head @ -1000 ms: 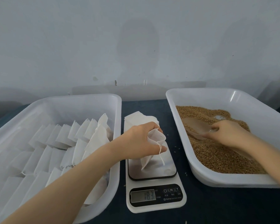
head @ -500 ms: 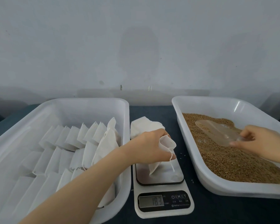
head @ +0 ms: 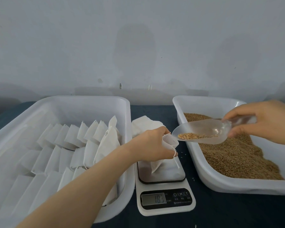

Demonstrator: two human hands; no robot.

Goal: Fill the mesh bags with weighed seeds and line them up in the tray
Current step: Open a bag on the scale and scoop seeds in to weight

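We find the left hand (head: 152, 145) pinching open the mouth of one mesh bag (head: 158, 165), whose lower end appears to rest on the platform of the scale (head: 166, 209). The right hand (head: 266, 120), at 2 o'clock from the scale, grips the handle of a clear scoop (head: 202, 130). The scoop's lip sits at the bag's mouth and it carries a small charge of seeds (head: 192, 136); none is seen falling. We judge this bag's filling to be only beginning. At 9 o'clock the tray (head: 127, 122) holds several rows of white bags (head: 82, 145), lined up and leaning; we cannot tell whether each is filled. Spare bags (head: 145, 124) lie piled at 12 o'clock, and the seed tray (head: 204, 176) at 3 o'clock is well stocked, so we judge that more work remains. The display (head: 153, 199) reads 183, with any decimal point unclear. The keys show a power symbol, M and T, and the print beneath is illegible.
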